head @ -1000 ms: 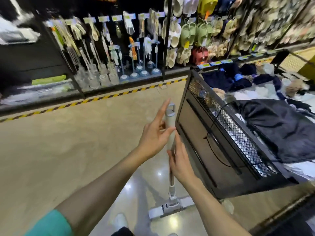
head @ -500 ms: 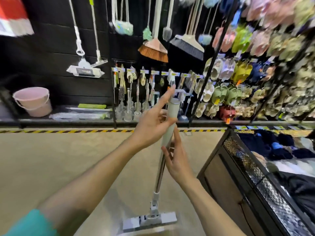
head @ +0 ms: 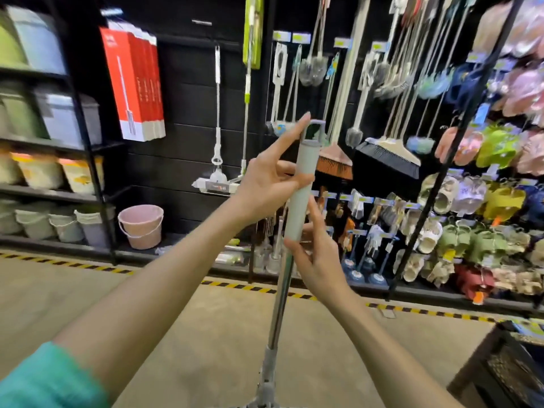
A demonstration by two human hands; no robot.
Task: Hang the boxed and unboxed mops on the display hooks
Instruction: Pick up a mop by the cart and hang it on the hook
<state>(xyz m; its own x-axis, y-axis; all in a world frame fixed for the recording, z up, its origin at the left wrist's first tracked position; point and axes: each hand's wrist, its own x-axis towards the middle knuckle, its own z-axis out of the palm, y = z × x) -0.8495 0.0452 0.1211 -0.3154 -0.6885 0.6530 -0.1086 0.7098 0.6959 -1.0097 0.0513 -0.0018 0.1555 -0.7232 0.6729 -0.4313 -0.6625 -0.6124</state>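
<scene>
I hold an unboxed mop [head: 300, 187] upright in front of me, its grey-green grip ending in a hanging loop. My left hand [head: 270, 178] grips the upper grip, index finger stretched up beside the loop. My right hand [head: 318, 257] holds the pole just below the grip. The mop head is cut off at the bottom edge. On the black wall ahead hang red boxed mops [head: 135, 83], a white flat mop [head: 217, 142] and a green-handled mop [head: 250, 69].
Brooms [head: 388, 151] and brushes hang to the right of the mops. A pink bucket [head: 141, 225] stands on the low shelf, storage bins [head: 53, 113] fill racks at left, slippers [head: 485, 201] at right. A black wire bin [head: 506, 366] sits at bottom right.
My view has lifted from the floor and bin up to the wall display, and I have come closer to it. Both hands keep their hold on the mop handle.
</scene>
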